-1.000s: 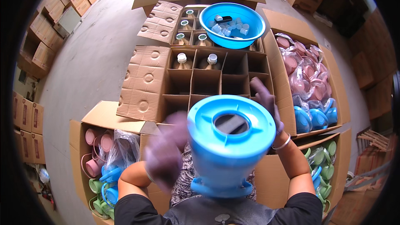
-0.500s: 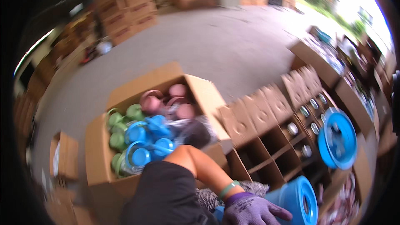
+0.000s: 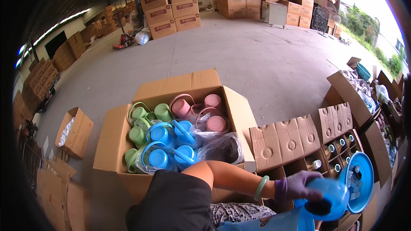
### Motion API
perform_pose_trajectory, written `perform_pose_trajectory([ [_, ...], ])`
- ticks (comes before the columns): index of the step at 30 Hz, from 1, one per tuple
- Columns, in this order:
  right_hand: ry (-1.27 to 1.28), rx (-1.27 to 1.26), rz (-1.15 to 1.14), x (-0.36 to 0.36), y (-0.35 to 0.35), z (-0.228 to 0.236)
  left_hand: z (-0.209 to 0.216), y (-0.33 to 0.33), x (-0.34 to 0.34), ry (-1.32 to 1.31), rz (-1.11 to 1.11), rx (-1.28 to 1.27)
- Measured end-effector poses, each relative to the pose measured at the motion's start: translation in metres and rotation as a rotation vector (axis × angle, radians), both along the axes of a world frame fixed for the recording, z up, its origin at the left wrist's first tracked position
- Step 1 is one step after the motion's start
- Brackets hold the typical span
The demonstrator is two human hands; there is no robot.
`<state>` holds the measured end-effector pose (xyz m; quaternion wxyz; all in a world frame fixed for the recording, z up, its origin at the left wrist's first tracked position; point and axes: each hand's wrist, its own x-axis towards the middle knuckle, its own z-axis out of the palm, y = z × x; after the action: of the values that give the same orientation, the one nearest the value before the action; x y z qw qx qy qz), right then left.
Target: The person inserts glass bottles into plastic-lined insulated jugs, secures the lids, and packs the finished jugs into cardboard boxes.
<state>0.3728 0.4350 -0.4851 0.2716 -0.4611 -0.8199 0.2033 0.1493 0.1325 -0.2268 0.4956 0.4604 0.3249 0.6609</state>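
Observation:
My left hand [image 3: 302, 185], in a purple glove with a pale green bangle above the wrist, reaches across to the right. Its fingers are closed on the edge of a blue dome-shaped plastic piece [image 3: 336, 193] with a dark round opening, blurred by motion. Below it, at the bottom edge, lies a larger blue plastic body [image 3: 265, 223], partly cut off. Just beyond the held piece is a blue basin [image 3: 367, 188] with small clear pieces inside. My right hand is out of view.
An open carton [image 3: 112, 145] holds green, pink and blue handled containers and clear plastic bags. To its right, a divided carton [image 3: 306, 162] with raised cardboard inserts [image 3: 284, 139] holds several bottle-like items. A small box [image 3: 76, 134] stands left; stacked cartons [image 3: 184, 4] stand far back.
My left hand has moved up and to the right, now with the blue dome-shaped piece in it. The view has shifted, bringing more of the far floor and stacked cartons into sight.

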Motion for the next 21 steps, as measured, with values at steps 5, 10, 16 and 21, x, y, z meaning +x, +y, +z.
perform_pose_trajectory([
  [5,-0.098,0.016,0.124,-0.035,0.042,-0.026,-0.197,0.091,-0.058,-0.376,0.231,-0.286],
  [10,-0.641,-0.13,-0.03,-0.055,0.023,0.0,-0.266,0.043,-0.063,-0.068,0.334,-0.879],
  [16,-0.301,-0.227,-0.226,0.004,0.038,-0.057,-0.295,0.031,-0.05,0.133,0.43,-1.108],
  [21,-0.259,-0.071,-0.225,0.021,0.002,0.014,-0.204,0.042,-0.026,0.837,0.751,-0.573],
])
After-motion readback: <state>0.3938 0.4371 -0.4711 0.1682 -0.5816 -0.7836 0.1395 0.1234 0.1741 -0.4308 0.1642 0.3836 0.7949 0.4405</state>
